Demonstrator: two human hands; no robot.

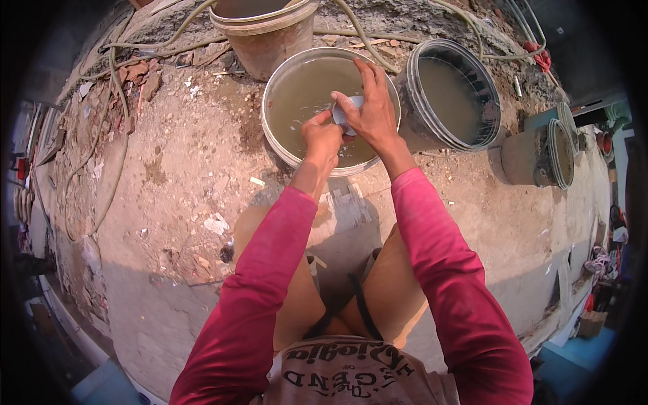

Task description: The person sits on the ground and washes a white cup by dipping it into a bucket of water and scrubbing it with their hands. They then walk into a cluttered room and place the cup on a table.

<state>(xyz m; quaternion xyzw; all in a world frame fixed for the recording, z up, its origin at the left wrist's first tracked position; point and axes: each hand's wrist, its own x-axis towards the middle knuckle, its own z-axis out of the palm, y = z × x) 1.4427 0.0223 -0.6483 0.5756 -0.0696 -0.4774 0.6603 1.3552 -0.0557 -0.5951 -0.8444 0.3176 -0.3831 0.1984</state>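
Observation:
Both my hands are over a round bucket [264,114] of cloudy, greenish-brown water. Between them is a small, smooth, pale grey piece [340,118], which looks curved; fingers cover part of it, so I cannot tell exactly what it is. My left hand [322,140] grips its lower side with the fingers curled. The thumb of my right hand [378,109] presses on its face, while the other fingers reach out above and behind it. Small bright ripples or bubbles show on the water just below.
Behind stands a dirty bucket [268,48]; to the right, a black bucket [421,119] of murky water leans slightly. Farther right is a smaller pail [524,156]. A hose [112,185] loops over rubble [136,73] at left. A chipped board lies before my knees.

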